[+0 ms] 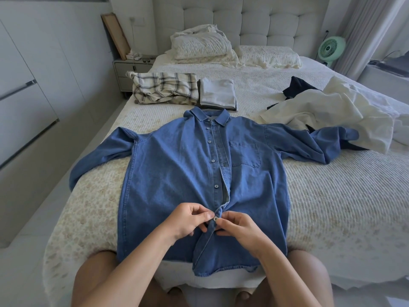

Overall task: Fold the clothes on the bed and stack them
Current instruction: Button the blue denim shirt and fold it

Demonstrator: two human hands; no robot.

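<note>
Head view: your left hand and right hand both pinch the placket of the blue denim shirt at a low button. Shirt lies face up, sleeves spread, on the bed. Folded plaid shirt and grey stack sit beyond its collar; white garment to the right.

Bed bears denim shirt (spread flat), folded stacks.
</note>
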